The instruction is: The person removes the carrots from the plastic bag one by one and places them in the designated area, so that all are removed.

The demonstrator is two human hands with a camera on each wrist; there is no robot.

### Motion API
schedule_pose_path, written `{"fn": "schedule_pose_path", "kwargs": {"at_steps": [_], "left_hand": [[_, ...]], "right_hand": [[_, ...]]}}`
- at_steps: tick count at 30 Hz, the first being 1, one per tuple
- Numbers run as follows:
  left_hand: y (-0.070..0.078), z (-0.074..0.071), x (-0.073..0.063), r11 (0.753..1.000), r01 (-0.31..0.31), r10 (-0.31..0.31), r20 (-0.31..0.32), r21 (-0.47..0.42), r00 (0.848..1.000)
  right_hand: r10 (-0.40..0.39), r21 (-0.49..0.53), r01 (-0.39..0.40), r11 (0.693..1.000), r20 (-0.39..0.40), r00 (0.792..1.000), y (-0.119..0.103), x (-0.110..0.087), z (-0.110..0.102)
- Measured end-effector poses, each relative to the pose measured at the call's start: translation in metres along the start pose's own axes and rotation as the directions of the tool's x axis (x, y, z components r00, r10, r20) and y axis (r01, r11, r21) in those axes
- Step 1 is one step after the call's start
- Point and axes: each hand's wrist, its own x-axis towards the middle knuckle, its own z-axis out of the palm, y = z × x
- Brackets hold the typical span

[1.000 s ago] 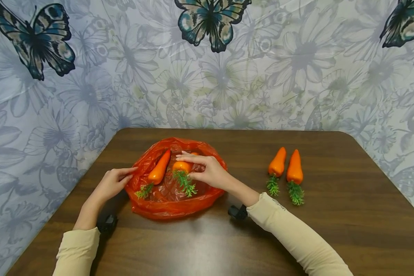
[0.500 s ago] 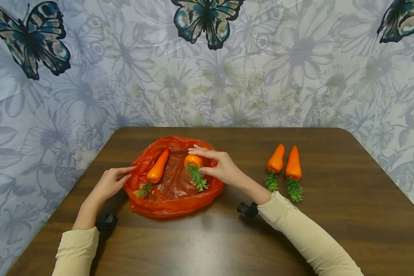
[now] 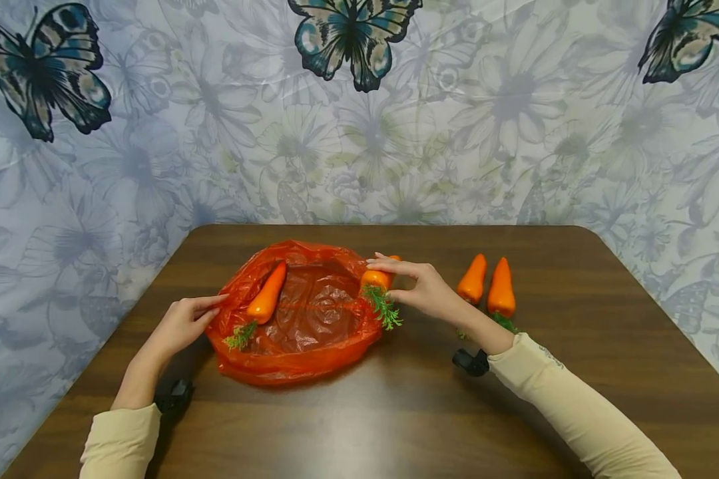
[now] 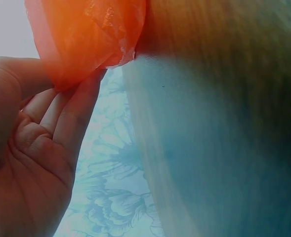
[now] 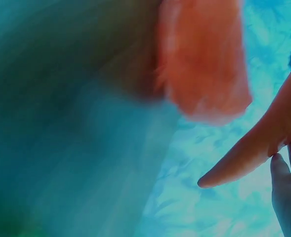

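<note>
A red plastic bag lies on the table with its mouth spread wide. My left hand pinches the bag's left rim; in the left wrist view the thin film of the bag sits between thumb and fingers. One orange carrot with a green top rests inside, on the left. My right hand holds another carrot by its thick end, at the bag's right rim. The right wrist view has this carrot beside the blurred bag, its tip apart from it.
Two more carrots, one left and one right, lie on the brown table; the right forearm partly hides their green tops. A patterned wall covering rises behind the table's far edge.
My right hand has moved right with its carrot, from over the middle of the bag to its right rim. The left hand keeps its hold on the rim.
</note>
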Motion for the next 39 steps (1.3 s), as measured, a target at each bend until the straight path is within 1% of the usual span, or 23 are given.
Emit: {"fn": "schedule_pose_path", "kwargs": {"at_steps": [2,4,9,15,19,23,30,32,35,39], "left_hand": [[0.0,-0.003,-0.002,1.0,-0.002,0.002,-0.013,0.012,1.0],[-0.001,-0.005,-0.003,1.0,-0.004,0.004,-0.012,0.023,1.0],[-0.003,-0.002,-0.004,1.0,-0.015,0.015,-0.008,0.023,1.0],[-0.003,0.001,0.0,0.999,-0.035,0.036,-0.022,0.026,0.999],[-0.001,0.002,0.002,0.999,-0.047,0.047,-0.019,0.015,0.999],[-0.001,0.003,0.001,0.999,-0.044,0.044,-0.022,0.023,0.999],[-0.002,0.003,-0.001,0.999,-0.033,0.034,-0.023,0.018,0.999],[-0.002,0.003,-0.001,0.999,-0.027,0.027,-0.023,0.017,0.999],[-0.002,0.002,-0.001,1.0,-0.02,0.02,-0.016,0.014,1.0],[-0.002,0.0,-0.001,1.0,-0.01,0.01,-0.005,0.011,1.0]], "right_hand": [[0.032,-0.012,-0.031,0.999,0.009,0.999,0.004,-0.007,-0.005],[0.062,-0.022,-0.061,0.998,0.017,0.998,0.008,-0.015,-0.008],[0.11,-0.062,-0.107,0.992,0.041,0.993,0.017,-0.032,-0.015],[0.169,-0.089,-0.161,0.983,0.099,0.981,0.026,-0.047,-0.026],[0.201,-0.132,-0.186,0.974,0.112,0.973,0.032,-0.052,-0.034],[0.197,-0.192,-0.168,0.967,0.14,0.97,0.038,-0.052,-0.038],[0.216,-0.272,-0.155,0.95,0.211,0.953,0.046,-0.05,-0.042],[0.2,-0.296,-0.129,0.947,0.224,0.954,0.049,-0.048,-0.043],[0.179,-0.311,-0.1,0.945,0.234,0.956,0.052,-0.046,-0.046],[0.19,-0.314,-0.106,0.943,0.25,0.949,0.053,-0.043,-0.05]]}}
